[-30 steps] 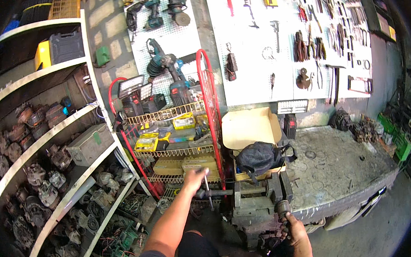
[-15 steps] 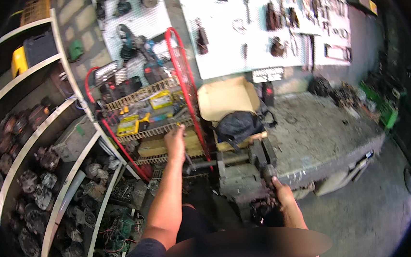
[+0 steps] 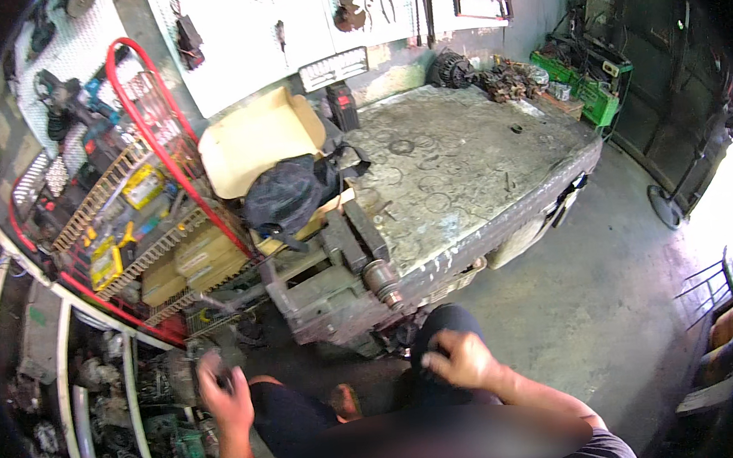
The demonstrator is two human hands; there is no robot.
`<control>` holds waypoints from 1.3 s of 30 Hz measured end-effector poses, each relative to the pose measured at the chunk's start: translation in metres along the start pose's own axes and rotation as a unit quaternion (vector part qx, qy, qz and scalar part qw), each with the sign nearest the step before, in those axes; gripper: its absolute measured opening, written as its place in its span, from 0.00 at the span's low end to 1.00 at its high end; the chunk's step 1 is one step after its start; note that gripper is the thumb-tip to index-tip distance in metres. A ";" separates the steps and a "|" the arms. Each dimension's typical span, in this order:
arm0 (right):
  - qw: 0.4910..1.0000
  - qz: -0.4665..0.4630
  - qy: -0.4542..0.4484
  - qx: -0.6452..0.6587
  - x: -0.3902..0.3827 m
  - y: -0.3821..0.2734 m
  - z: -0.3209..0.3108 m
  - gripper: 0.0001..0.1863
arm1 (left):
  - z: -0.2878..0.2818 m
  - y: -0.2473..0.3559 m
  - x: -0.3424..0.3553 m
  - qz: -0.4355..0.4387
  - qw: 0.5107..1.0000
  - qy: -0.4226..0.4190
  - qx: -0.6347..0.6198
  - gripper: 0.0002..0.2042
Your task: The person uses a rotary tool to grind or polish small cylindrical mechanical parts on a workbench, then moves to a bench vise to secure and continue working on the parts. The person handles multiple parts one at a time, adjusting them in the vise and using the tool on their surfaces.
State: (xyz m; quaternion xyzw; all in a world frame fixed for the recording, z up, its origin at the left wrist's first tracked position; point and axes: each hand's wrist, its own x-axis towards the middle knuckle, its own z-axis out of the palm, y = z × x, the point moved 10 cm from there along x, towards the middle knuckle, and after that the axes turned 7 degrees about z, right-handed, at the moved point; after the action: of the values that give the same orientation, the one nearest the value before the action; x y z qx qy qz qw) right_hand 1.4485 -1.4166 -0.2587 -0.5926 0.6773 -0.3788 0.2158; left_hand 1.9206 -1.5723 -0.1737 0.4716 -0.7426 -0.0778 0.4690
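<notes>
A bench vise (image 3: 324,288) is fixed at the near left corner of the workbench. Between its jaws sits a cylindrical metal part (image 3: 381,281) with a brownish body and a narrower stub, its kind not certain. My right hand (image 3: 465,361) hovers below and right of that part, apart from it, over my knee. Its fingers are loosely curled with a gap to the thumb, and nothing shows in them. Lower left, in front of the shelf of parts, my left hand (image 3: 226,393) is raised, slightly blurred, thumb and fingers apart; nothing held can be made out.
A dark cap or bag (image 3: 290,192) lies in an open cardboard box (image 3: 261,142) behind the vise. Rings and small bits lie on the workbench (image 3: 465,165). A red-framed rack (image 3: 127,84) stands left; green crates (image 3: 575,83) are at the far right.
My right hand has come off the part in the vise. My left hand has dropped from near the rack and vise handle to the lower left. The view has swung right.
</notes>
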 end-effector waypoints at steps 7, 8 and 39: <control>0.968 -0.159 -0.138 -0.134 -0.051 0.013 0.056 0.18 | 0.089 -0.038 -0.155 0.015 0.912 -0.399 0.090 0.20; 0.965 -0.158 -0.163 -0.130 -0.049 0.015 0.063 0.17 | 0.081 -0.034 -0.144 0.032 0.940 -0.332 0.066 0.15; 0.888 -0.114 -0.437 -0.086 0.321 -0.439 0.041 0.19 | -0.104 0.018 0.017 -0.488 0.817 -0.305 -0.021 0.26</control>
State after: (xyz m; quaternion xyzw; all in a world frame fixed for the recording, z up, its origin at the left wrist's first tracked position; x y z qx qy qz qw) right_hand 1.6940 -1.7423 0.1039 -0.7874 0.4727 -0.0438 0.3933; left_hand 1.9876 -1.5417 -0.0962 0.7148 -0.5180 -0.4519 0.1285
